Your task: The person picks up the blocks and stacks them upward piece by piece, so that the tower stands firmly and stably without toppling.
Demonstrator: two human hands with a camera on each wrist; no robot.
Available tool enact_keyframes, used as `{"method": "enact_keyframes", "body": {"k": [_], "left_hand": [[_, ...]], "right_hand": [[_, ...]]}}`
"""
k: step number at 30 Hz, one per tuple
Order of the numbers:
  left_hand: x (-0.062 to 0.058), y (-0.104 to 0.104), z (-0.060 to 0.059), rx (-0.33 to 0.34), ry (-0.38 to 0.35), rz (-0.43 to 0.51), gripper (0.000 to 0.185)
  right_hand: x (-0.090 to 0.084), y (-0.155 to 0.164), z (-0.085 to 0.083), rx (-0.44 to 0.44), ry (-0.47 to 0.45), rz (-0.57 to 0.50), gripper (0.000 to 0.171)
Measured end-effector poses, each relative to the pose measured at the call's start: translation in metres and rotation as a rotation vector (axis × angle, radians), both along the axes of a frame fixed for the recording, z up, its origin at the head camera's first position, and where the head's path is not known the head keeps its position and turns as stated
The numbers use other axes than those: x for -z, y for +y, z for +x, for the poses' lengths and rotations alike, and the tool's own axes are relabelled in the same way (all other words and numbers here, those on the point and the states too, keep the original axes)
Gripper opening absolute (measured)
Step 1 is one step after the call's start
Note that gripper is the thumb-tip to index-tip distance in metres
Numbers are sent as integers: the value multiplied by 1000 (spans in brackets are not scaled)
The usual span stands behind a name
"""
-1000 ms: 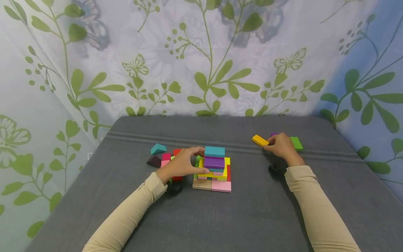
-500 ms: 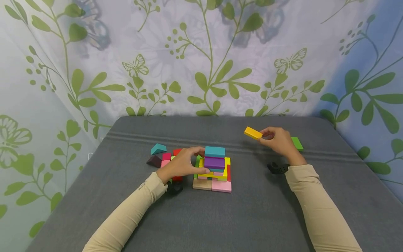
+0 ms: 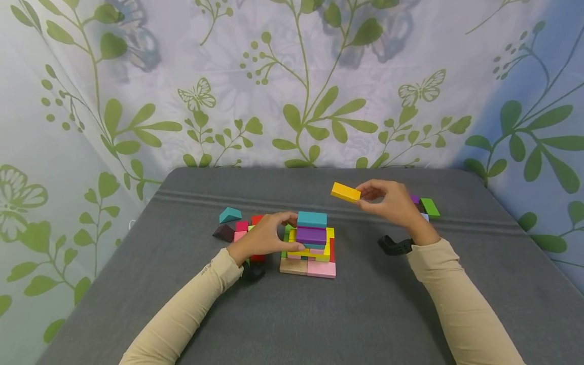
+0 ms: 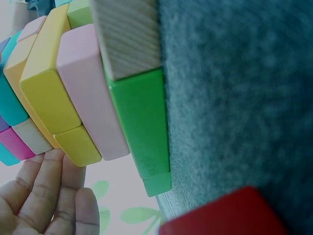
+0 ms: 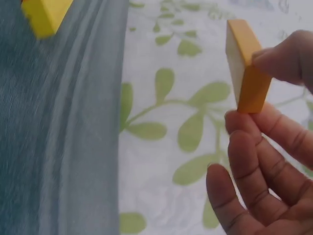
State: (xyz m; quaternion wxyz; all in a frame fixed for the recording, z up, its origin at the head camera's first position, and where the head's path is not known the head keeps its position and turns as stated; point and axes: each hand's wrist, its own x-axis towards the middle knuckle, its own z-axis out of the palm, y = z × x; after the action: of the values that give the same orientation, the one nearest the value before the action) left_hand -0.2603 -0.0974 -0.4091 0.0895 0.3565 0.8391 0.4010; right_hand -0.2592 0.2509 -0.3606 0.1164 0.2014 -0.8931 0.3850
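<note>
The stack of blocks (image 3: 308,247) sits on a grey felt-like table (image 3: 319,314): smooth painted wooden bricks, with a teal slab (image 3: 312,219) on top, a purple one (image 3: 311,235) beneath, yellow and red pieces lower, and a bare-wood block (image 3: 293,265) and a pink block (image 3: 321,269) at its near foot. In the left wrist view the wood grain shows plainly beside matte green, pink and yellow faces.

The left hand (image 3: 263,238) rests against the stack's left side, fingers curved onto the bricks. The right hand (image 3: 388,204) pinches one flat orange-yellow block (image 3: 345,192) between thumb and fingertips, in the air up and right of the stack.

A second ago that block lay on the table well right of the stack, under the same fingers; it has since been lifted and carried closer to the stack, uncovering a purple piece (image 3: 414,199) beside the green block (image 3: 430,208). The left hand has stayed put.

Left of the stack lie loose pieces: one teal wedge (image 3: 229,215), one dark brown wedge (image 3: 223,233), and a few red and pink blocks partly hidden by the left hand. Right of the stack: one green, one purple.
</note>
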Motion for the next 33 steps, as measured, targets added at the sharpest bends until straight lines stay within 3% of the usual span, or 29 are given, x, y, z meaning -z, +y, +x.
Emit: {"method": "enact_keyframes", "body": {"k": [7, 13, 24, 33], "left_hand": [[0, 0, 0, 2, 0, -2, 69], [-1, 1, 0, 2, -5, 2, 68], [-2, -1, 0, -9, 1, -11, 72], [-2, -1, 0, 6, 28, -3, 70]], "right_hand": [[-7, -23, 13, -151, 86, -38, 23], [-10, -36, 21, -264, 143, -9, 23], [-13, -52, 33, -419, 88, 88, 19], [-8, -60, 35, -468, 79, 177, 15]]}}
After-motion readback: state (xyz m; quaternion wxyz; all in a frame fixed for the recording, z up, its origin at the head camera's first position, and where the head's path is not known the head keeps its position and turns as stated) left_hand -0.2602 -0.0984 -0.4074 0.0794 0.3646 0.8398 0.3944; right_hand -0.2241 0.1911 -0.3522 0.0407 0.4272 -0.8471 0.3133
